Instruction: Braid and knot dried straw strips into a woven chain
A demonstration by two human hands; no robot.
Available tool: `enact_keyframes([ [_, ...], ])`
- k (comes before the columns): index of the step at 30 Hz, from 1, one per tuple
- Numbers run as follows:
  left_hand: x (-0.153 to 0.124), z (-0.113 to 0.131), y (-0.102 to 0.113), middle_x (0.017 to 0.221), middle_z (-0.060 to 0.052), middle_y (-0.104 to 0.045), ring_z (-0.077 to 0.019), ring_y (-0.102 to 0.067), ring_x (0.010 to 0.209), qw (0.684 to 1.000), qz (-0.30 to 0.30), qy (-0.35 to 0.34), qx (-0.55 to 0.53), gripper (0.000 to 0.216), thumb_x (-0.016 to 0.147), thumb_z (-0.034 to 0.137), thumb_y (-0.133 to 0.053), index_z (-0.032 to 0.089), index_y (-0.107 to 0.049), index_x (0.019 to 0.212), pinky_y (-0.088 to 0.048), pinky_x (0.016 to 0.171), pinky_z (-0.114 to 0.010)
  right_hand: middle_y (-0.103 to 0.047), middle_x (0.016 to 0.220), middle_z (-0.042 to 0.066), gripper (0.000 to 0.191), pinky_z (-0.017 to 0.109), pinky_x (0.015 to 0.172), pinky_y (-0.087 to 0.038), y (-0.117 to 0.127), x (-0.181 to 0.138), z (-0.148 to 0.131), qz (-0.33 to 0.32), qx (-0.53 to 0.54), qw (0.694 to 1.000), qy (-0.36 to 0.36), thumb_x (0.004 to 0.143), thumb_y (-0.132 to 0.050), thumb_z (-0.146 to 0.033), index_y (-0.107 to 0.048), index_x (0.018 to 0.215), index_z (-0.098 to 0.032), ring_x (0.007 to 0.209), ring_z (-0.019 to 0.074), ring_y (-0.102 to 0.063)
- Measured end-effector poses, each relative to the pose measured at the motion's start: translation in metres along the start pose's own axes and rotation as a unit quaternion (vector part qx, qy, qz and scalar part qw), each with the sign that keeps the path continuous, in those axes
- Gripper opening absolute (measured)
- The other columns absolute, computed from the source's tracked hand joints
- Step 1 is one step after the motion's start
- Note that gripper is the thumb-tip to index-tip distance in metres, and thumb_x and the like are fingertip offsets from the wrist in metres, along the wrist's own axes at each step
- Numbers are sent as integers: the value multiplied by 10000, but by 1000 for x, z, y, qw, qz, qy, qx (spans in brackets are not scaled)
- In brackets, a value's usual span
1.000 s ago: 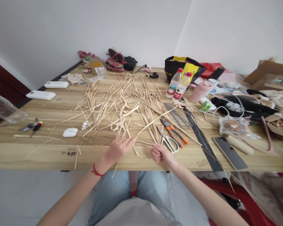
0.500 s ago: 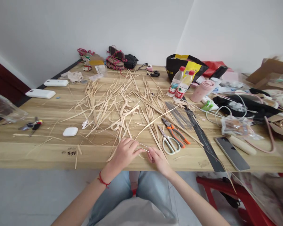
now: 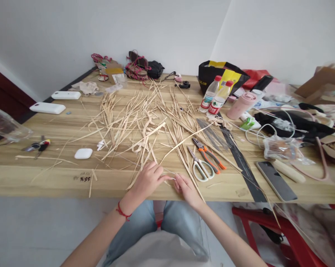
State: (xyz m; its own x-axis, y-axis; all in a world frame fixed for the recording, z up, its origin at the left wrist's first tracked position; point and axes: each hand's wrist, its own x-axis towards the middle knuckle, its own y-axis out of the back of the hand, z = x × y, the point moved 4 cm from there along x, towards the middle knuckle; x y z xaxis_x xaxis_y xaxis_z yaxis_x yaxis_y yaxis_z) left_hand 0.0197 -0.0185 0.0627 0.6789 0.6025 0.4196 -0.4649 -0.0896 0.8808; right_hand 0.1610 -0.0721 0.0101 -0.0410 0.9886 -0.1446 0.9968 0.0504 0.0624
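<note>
My left hand (image 3: 147, 180) and my right hand (image 3: 185, 186) meet near the front edge of a wooden table (image 3: 39, 178). Both pinch a thin pale straw strip (image 3: 184, 140) that runs up and to the right from my fingers. My left wrist wears a red cord. A big loose heap of straw strips (image 3: 139, 118) is spread over the table's middle, just beyond my hands. White-handled scissors (image 3: 198, 166) and orange-handled pliers (image 3: 207, 155) lie right of my right hand.
A white earbud case (image 3: 83, 153), two white boxes (image 3: 47, 108), a glass jug (image 3: 3, 128) and keys (image 3: 38, 146) lie left. Two bottles (image 3: 213, 99), a pink cup (image 3: 241, 105), a black bag (image 3: 221, 74), a phone (image 3: 275, 180), a black ruler (image 3: 239, 161) and cables sit right. A red stool (image 3: 256, 226) stands below.
My hands have drawn closer together and slid a little toward the table's front edge, still pinching the strip. In the last half second they hardly moved.
</note>
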Motion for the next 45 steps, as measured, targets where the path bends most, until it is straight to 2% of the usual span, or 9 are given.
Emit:
enact_keyframes([
  [5, 0, -1, 5, 872, -67, -635, -216, -538, 853, 999, 18, 26, -3, 221, 830, 390, -528, 171, -554, 845, -424, 810, -393, -390, 573, -35, 421, 255, 587, -324, 0, -3, -12, 20, -60, 997, 37, 898, -299, -491, -391, 606, -202, 561, 118, -392],
  [9, 2, -9, 16, 1120, -128, -599, -264, -517, 1017, 996, 44, 81, -14, 397, 811, 390, -548, 138, -525, 1117, -398, 896, -444, -407, 587, -25, 400, 251, 603, -336, -2, -7, -20, 24, -109, 991, 68, 923, -256, -432, -379, 617, -205, 581, 125, -419],
  [13, 2, -20, 20, 1046, -78, -643, -224, -546, 1013, 967, 82, 196, -138, 290, 886, 360, -420, 177, -582, 1042, -383, 938, -435, -437, 600, -12, 345, 247, 588, -323, -8, -10, -26, 11, -246, 962, 121, 938, -236, -339, -385, 655, -208, 578, 133, -443],
  [17, -1, -25, 12, 924, -53, -680, -177, -603, 869, 878, 126, 320, -333, 326, 898, 383, -382, 174, -632, 888, -454, 847, -348, -505, 660, 21, 284, 243, 591, -309, -17, -10, -32, -4, -413, 889, 197, 934, -246, -253, -422, 719, -198, 597, 141, -458],
  [24, -6, -33, 16, 904, -78, -675, -193, -638, 840, 660, 225, 413, -586, 258, 822, 374, -533, 135, -625, 855, -455, 868, -350, -522, 664, 28, 274, 257, 589, -298, -24, -12, -31, 24, -549, 778, 304, 925, -285, -193, -454, 709, -184, 600, 152, -445],
  [28, -9, -38, 15, 854, -82, -678, -226, -647, 866, 519, 161, 437, -717, 227, 835, 350, -532, 136, -589, 786, -455, 882, -438, -511, 656, 22, 263, 261, 595, -304, -27, -13, -26, 39, -575, 756, 311, 915, -311, -170, -459, 698, -184, 606, 155, -448],
  [31, -12, -32, 6, 805, -79, -676, -237, -642, 897, 438, 101, 446, -774, 270, 880, 351, -450, 150, -542, 725, -462, 870, -477, -512, 668, 23, 237, 262, 598, -309, -31, -11, -25, 41, -590, 748, 301, 907, -337, -156, -470, 712, -182, 615, 154, -455],
  [34, -14, -23, -2, 750, -71, -666, -225, -648, 870, 401, 79, 437, -801, 336, 898, 385, -385, 153, -514, 691, -467, 874, -473, -511, 686, 25, 209, 264, 608, -320, -33, -9, -26, 44, -599, 742, 298, 906, -365, -176, -478, 731, -181, 620, 154, -457],
  [45, -18, -18, -9, 645, -59, -644, -164, -650, 630, 355, 115, 448, -812, 379, 925, 313, -322, 143, -479, 625, -542, 717, -378, -491, 655, 22, 259, 263, 579, -316, -40, -13, -24, 98, -576, 744, 324, 916, -341, -192, -470, 691, -186, 591, 152, -439],
])
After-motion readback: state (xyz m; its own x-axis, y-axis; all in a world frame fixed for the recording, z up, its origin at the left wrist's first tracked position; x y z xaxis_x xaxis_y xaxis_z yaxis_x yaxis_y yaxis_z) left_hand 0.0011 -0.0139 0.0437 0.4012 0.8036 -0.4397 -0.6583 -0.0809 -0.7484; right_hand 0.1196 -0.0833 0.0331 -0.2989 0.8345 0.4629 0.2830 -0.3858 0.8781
